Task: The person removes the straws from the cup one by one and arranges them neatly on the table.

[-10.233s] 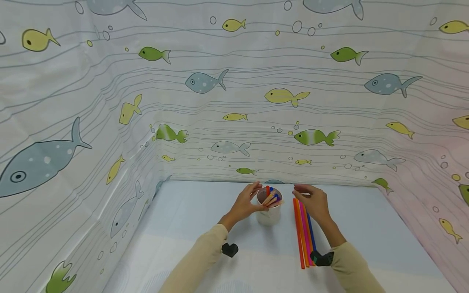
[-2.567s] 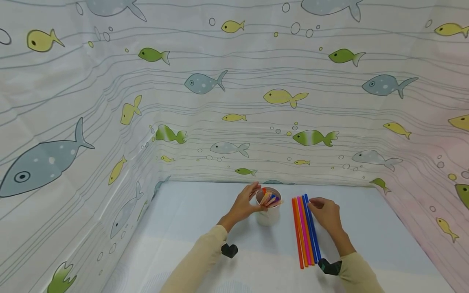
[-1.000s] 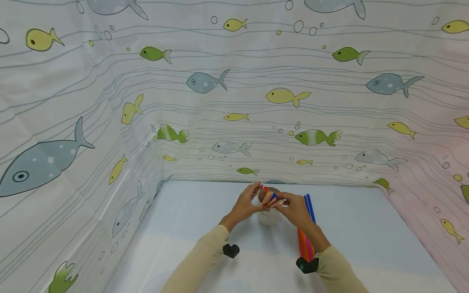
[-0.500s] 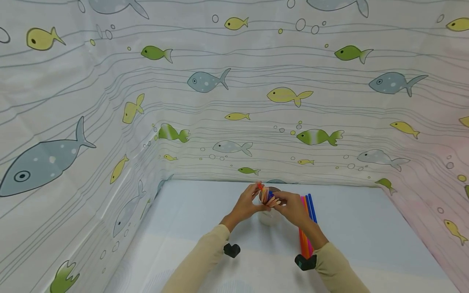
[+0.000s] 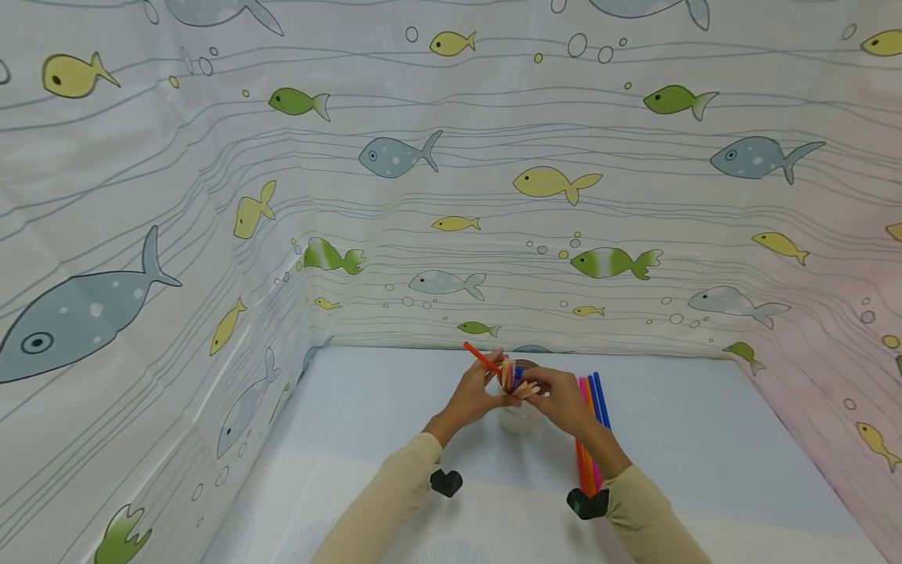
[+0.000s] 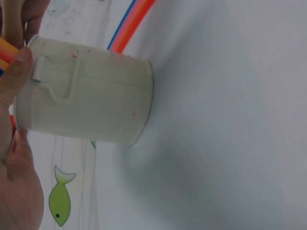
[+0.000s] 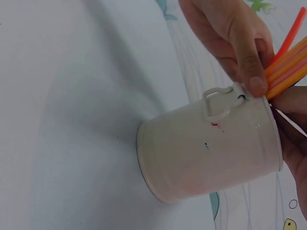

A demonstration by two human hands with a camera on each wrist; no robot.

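Note:
A cream metal pail [image 5: 517, 421] with small loop handles stands upright on the table, holding several thin, straw-like coloured sticks [image 5: 509, 374]. My left hand [image 5: 474, 395] grips its rim, the thumb on the near side in the left wrist view. At the mouth, my right hand [image 5: 564, 395] has its curled fingers among the stick ends and appears to pinch some; its fingertips are partly hidden. A red stick [image 5: 481, 357] leans far out over the left fingers. In the right wrist view orange sticks [image 7: 290, 69] fan out beside the left thumb.
To the right, partly under my right forearm, lies a row of blue, pink, orange and red sticks [image 5: 600, 401]. Fish-patterned cloth [image 5: 451, 251] encloses the white table [image 5: 705, 454] at the back and sides. A black heart-shaped piece hangs at each cuff.
My right hand has left the row on the table for the pail's mouth. The red stick now tips out to the left. My left hand stays on the pail.

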